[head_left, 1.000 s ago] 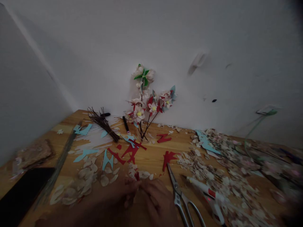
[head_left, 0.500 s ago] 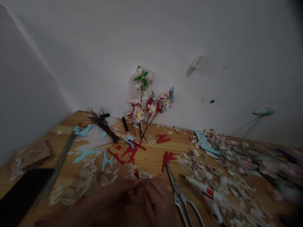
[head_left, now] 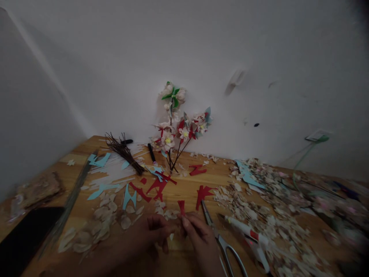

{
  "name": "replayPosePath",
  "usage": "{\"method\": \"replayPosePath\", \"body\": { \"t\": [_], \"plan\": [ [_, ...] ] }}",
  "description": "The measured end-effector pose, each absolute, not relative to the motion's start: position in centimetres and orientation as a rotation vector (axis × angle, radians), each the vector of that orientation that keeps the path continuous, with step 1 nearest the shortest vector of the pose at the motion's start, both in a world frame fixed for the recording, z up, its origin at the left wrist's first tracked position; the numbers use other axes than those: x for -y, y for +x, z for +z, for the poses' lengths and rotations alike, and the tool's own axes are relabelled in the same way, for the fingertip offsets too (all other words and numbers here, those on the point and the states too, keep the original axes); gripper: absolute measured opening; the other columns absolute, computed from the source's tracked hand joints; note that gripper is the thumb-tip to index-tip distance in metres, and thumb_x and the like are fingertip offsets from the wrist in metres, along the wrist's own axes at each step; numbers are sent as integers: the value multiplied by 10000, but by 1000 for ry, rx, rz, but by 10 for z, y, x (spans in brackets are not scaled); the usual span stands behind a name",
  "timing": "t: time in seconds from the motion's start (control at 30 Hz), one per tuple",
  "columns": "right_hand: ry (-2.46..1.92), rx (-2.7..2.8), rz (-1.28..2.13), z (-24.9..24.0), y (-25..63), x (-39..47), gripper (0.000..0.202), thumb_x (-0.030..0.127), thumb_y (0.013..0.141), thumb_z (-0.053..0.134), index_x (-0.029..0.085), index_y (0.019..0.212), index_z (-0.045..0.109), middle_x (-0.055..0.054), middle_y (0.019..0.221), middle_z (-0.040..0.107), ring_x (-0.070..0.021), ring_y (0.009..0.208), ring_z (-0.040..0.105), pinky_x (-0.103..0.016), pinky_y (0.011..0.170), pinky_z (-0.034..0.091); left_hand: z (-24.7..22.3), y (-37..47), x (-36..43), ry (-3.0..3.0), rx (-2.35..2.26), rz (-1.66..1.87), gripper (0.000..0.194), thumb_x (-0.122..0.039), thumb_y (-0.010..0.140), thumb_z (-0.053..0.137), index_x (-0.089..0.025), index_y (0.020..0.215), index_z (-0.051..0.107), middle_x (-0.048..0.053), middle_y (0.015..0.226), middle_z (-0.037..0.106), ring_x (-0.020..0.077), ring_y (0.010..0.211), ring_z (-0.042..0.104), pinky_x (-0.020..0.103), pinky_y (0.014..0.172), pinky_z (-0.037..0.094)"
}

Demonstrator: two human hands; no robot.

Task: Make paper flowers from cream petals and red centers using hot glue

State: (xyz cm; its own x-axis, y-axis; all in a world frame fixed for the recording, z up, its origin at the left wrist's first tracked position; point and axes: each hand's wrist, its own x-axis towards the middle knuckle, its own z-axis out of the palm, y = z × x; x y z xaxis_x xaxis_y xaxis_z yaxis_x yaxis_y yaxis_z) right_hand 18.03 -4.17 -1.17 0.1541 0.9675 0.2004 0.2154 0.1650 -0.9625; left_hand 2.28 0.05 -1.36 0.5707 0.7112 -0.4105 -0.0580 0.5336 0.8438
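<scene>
My right hand (head_left: 200, 236) pinches a small piece of red paper (head_left: 181, 207) whose fringed top end sticks up above the fingertips. Just to its left, my left hand (head_left: 157, 232) is closed with its thumb against curled fingers; what it holds, if anything, is hidden in the blur. A tiny pale piece (head_left: 172, 236) shows between the hands. Beyond them lie white petals (head_left: 167, 211). A pair of scissors (head_left: 215, 227) rests beside my right hand, blades pointing away. Red paper scraps (head_left: 157, 188) are scattered on the wooden table (head_left: 180, 188).
Paper-flower branches (head_left: 173, 134) lean at the white wall. Brown twigs (head_left: 123, 154) and blue scraps (head_left: 129, 196) lie to the left, above loose petals (head_left: 100, 217) and a black flat object (head_left: 29, 238). A glue gun (head_left: 248, 231) and heaped petals (head_left: 268, 215) cover the right side.
My hands have moved slightly apart, the right one turning up and to the right. The red paper now stands out clear above my right fingertips.
</scene>
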Motion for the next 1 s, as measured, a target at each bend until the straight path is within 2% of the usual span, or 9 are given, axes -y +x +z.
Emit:
{"method": "replayPosePath", "body": {
  "t": [0.17,0.3,0.47,0.63,0.73,0.87,0.93,1.0],
  "plan": [
    [-1243,1306,870,-18,176,41,270,363,794,590,210,576,632,-5,620,578,-144,561,539,-219,505,437,-3,21,-2,997,-924,598,410,-514,454,777,-167,527,572,-51,431,580,95,399,510,196,402,385],
    [-1209,1342,838,-24,175,41,172,329,814,582,231,730,695,-26,724,640,-159,641,586,-223,548,464,1,22,-2,1039,-957,632,406,-548,523,726,-158,544,616,-26,459,614,118,445,557,218,433,445],
    [-1237,1423,694,-27,178,43,152,278,829,564,243,779,704,-23,747,661,-165,695,607,-229,616,485,2,21,1,1133,-995,701,277,-436,585,742,-164,625,711,13,588,685,143,556,598,216,476,480],
    [-1320,1608,512,-26,185,44,172,206,845,525,242,858,693,-42,813,673,-185,772,623,-263,683,495,-1,19,4,1242,-1017,837,103,-301,616,735,-208,656,754,3,586,677,111,472,556,209,463,470],
    [-1365,1810,411,-22,190,44,225,144,846,488,228,930,680,-61,833,681,-199,784,632,-290,684,502,-1,18,5,1342,-1049,882,72,-263,636,718,-225,679,762,21,609,690,124,460,572,224,459,465],
    [-1330,2239,297,-18,187,48,220,113,828,509,223,913,681,-63,860,705,-219,816,647,-319,709,508,2,14,7,1535,-1057,891,25,-250,650,723,-231,634,724,35,675,712,180,615,639,250,562,499],
    [-1328,2404,210,-21,182,52,182,113,803,556,213,876,688,-61,821,711,-233,812,654,-322,702,512,1,12,9,1660,-1058,932,101,-236,614,759,-238,688,690,24,721,697,196,688,635,268,626,504],
    [-1359,2513,154,-25,178,56,145,116,745,628,210,832,697,-52,744,711,-239,744,665,-297,616,515,-1,9,9,1783,-1075,1011,253,-224,565,795,-244,768,645,25,790,675,213,740,617,293,667,495]
  ]
}}
